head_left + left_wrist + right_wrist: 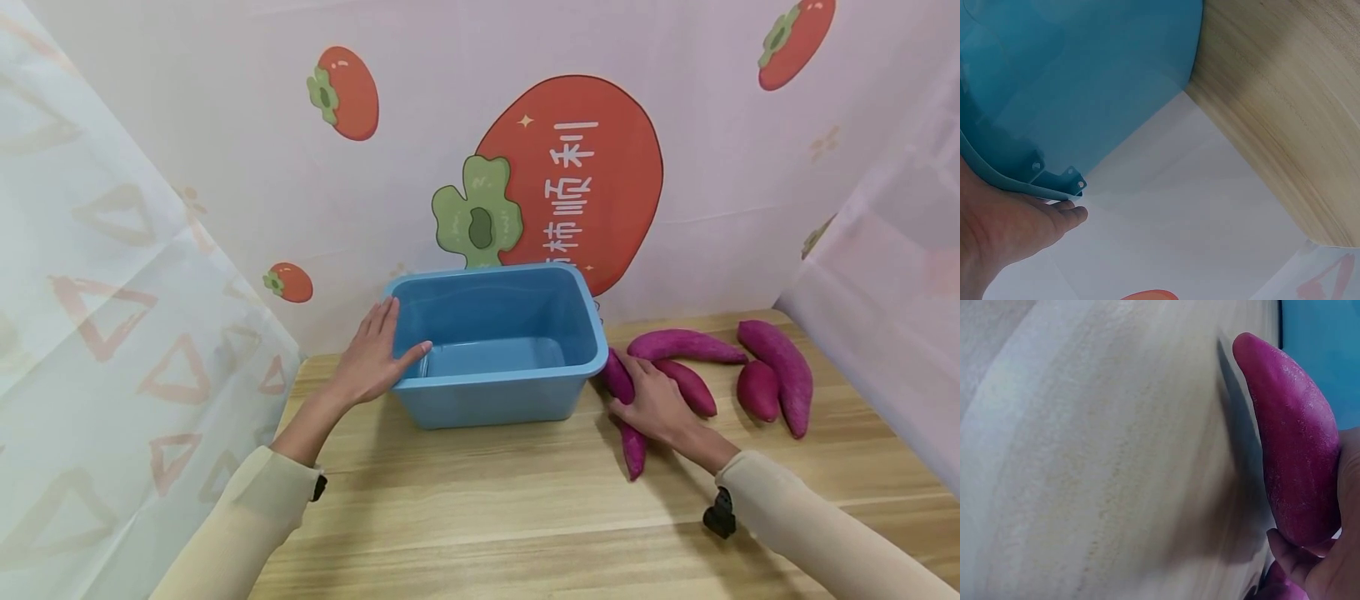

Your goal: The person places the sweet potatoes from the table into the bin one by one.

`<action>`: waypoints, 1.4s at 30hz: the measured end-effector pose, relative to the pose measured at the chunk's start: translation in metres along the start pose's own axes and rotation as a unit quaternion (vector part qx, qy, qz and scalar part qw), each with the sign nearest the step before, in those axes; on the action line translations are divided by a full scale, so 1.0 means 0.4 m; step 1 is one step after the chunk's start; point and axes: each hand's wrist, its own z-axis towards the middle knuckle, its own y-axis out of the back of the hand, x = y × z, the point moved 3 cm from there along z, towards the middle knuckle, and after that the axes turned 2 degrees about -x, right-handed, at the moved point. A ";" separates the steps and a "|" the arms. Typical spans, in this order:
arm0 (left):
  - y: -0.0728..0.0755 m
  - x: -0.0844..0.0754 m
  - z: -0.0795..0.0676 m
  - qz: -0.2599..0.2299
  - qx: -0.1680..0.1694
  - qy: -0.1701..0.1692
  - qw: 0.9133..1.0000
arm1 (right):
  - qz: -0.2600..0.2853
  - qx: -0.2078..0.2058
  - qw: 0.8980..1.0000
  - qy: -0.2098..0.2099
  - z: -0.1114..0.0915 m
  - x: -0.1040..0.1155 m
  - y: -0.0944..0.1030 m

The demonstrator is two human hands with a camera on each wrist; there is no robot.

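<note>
My left hand (372, 354) holds the left rim of a blue plastic bin (491, 400), its thumb over the inner side. From the left wrist view, that hand lies under the rim, beside the bin wall (1104, 81). At the bin's right, my right hand (656, 400) grips a purple sweet potato (633, 454), covering its middle. In the right wrist view the sweet potato (1297, 437) casts a shadow on the table; fingertips show at its lower end. More purple shows beyond the fingers; I cannot tell whether it is the same piece.
Several other sweet potatoes lie to the right: a curved one (686, 343) behind the hand, a partly hidden one (690, 387), a short one (757, 390) and a long one (787, 375). The wooden table (465, 517) meets a printed cloth backdrop (405, 200) behind the bin.
</note>
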 end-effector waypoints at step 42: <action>0.002 0.001 -0.003 -0.017 0.003 -0.001 1.000 | -0.010 -0.044 0.998 0.045 0.036 0.006 0.180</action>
